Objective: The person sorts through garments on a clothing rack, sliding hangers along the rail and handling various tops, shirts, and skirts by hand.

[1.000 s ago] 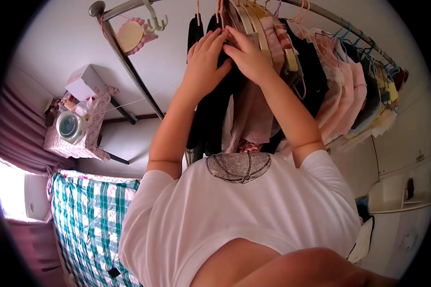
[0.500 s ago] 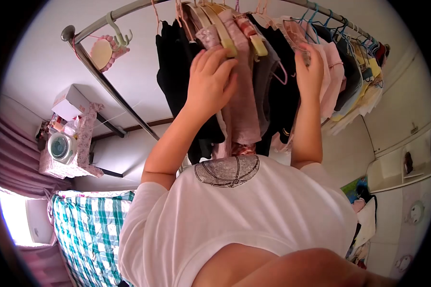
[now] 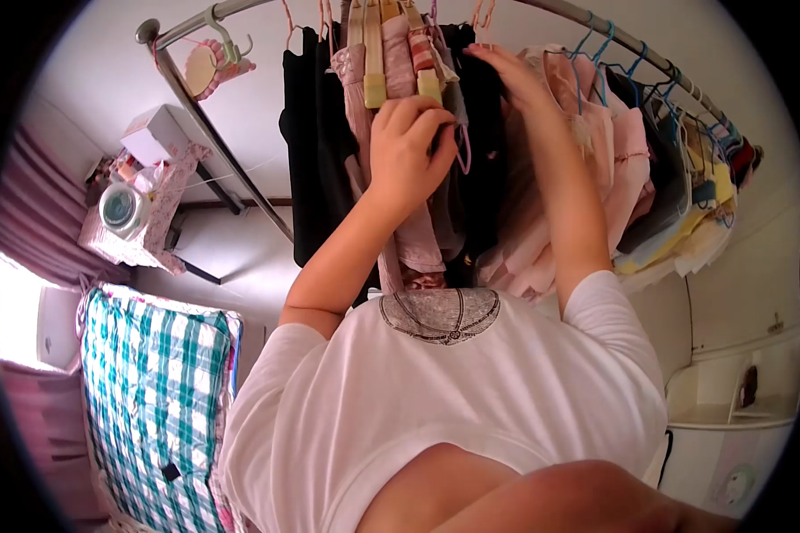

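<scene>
Clothes hang on hangers from a curved metal rail [image 3: 627, 37]. My left hand [image 3: 411, 142] has its fingers curled at the pink garments, just below a pale wooden hanger [image 3: 374, 75]; what its fingertips hold, if anything, is hidden. To the right, my right hand [image 3: 517, 78] reaches up with fingers stretched out, between a black garment [image 3: 482, 151] and the light pink clothes [image 3: 627, 147]. Further black clothes [image 3: 307, 133] hang at the left of the pink garments.
A green hook [image 3: 228, 44] and a round pink-edged item [image 3: 202, 71] hang at the rail's left end. At left stand a small table [image 3: 173, 200] with a white box [image 3: 154, 133] and a bed with a checked cover [image 3: 151, 373]. White cabinets [image 3: 742, 333] are at right.
Both hands were together high on the left hangers, then moved apart. Since then my right hand has shifted left and up, and a gap has opened between the black garment and the light pink clothes.
</scene>
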`<state>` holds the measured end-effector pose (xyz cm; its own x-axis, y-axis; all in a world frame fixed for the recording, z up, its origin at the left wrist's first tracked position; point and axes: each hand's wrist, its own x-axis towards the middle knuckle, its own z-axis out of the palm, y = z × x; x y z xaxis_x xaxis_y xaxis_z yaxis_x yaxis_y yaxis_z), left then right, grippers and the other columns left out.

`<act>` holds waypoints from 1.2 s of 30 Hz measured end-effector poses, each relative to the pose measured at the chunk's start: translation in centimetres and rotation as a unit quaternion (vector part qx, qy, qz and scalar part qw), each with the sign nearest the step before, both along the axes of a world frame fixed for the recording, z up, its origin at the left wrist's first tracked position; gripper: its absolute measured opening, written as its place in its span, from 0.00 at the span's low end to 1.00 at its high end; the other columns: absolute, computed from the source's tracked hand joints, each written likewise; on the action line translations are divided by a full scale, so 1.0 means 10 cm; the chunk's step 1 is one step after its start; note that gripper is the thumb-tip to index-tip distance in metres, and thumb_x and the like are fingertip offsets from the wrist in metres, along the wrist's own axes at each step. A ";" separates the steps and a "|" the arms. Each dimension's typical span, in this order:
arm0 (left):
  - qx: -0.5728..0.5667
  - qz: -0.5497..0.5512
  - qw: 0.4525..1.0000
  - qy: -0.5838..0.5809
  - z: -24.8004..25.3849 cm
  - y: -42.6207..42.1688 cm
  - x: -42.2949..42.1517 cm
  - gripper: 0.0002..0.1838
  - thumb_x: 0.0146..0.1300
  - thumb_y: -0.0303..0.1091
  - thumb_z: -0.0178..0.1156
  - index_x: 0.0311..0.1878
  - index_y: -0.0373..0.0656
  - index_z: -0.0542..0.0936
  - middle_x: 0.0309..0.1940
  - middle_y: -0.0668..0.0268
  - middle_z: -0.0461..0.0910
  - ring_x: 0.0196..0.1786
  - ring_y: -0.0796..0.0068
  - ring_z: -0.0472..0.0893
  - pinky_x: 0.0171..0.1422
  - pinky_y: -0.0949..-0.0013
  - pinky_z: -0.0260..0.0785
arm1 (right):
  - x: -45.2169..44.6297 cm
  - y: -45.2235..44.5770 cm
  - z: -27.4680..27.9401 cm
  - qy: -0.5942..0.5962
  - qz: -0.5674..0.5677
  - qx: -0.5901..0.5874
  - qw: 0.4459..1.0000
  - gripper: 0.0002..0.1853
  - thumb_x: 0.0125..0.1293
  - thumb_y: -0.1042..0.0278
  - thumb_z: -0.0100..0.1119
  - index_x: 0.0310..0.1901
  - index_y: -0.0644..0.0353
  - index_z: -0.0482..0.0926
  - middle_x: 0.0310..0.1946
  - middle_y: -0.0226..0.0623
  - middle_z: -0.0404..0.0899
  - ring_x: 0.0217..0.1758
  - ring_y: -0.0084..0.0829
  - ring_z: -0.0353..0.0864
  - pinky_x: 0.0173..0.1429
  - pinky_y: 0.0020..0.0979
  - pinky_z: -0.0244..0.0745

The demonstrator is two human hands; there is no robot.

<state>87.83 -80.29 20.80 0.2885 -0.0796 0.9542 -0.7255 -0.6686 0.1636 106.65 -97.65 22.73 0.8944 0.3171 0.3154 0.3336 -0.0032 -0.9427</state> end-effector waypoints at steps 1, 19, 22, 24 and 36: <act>-0.014 0.029 0.999 0.001 0.01 -0.01 0.00 0.10 0.45 0.22 0.61 0.34 0.41 0.78 0.40 0.62 0.76 0.41 0.60 0.74 0.46 0.64 0.66 | -0.07 0.10 0.04 -0.004 0.006 0.000 1.000 0.31 0.54 0.51 0.65 0.54 0.63 0.71 0.51 0.37 0.73 0.55 0.30 0.69 0.60 0.26 0.59; 0.006 0.131 0.991 -0.031 0.09 0.24 0.12 0.09 0.46 0.27 0.63 0.32 0.44 0.76 0.40 0.66 0.76 0.43 0.61 0.75 0.48 0.62 0.66 | 0.15 0.17 0.23 0.057 0.183 0.255 0.948 0.12 0.68 0.64 0.49 0.44 0.66 0.72 0.25 0.25 0.69 0.29 0.20 0.67 0.35 0.19 0.63; 0.002 0.132 0.991 -0.032 0.09 0.27 0.11 0.08 0.46 0.27 0.62 0.32 0.44 0.76 0.40 0.65 0.76 0.43 0.60 0.75 0.47 0.62 0.66 | 0.11 -0.09 0.39 -0.020 0.260 0.217 0.941 0.11 0.71 0.65 0.44 0.43 0.66 0.68 0.21 0.23 0.59 0.26 0.18 0.59 0.32 0.18 0.55; -0.004 0.130 0.991 -0.032 0.09 0.27 0.09 0.08 0.46 0.27 0.62 0.32 0.44 0.76 0.40 0.65 0.76 0.43 0.60 0.75 0.47 0.62 0.66 | -0.26 -0.19 0.50 -0.020 0.252 0.220 0.942 0.13 0.71 0.64 0.42 0.45 0.67 0.68 0.20 0.22 0.57 0.25 0.17 0.58 0.32 0.16 0.54; -0.033 0.149 0.983 -0.105 -0.32 -0.04 0.16 0.12 0.42 0.27 0.61 0.34 0.46 0.78 0.47 0.62 0.73 0.51 0.57 0.70 0.55 0.58 0.59 | -1.27 -1.31 -0.70 0.086 -0.045 -0.137 0.986 0.13 0.68 0.59 0.50 0.34 0.61 0.73 0.18 0.21 0.62 0.20 0.18 0.61 0.26 0.22 0.56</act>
<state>89.40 -80.65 17.57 0.0867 0.0422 0.9953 -0.5210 -0.8496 0.0813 93.95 -110.71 15.74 0.9553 0.2871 0.0705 0.1560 -0.2871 -0.9451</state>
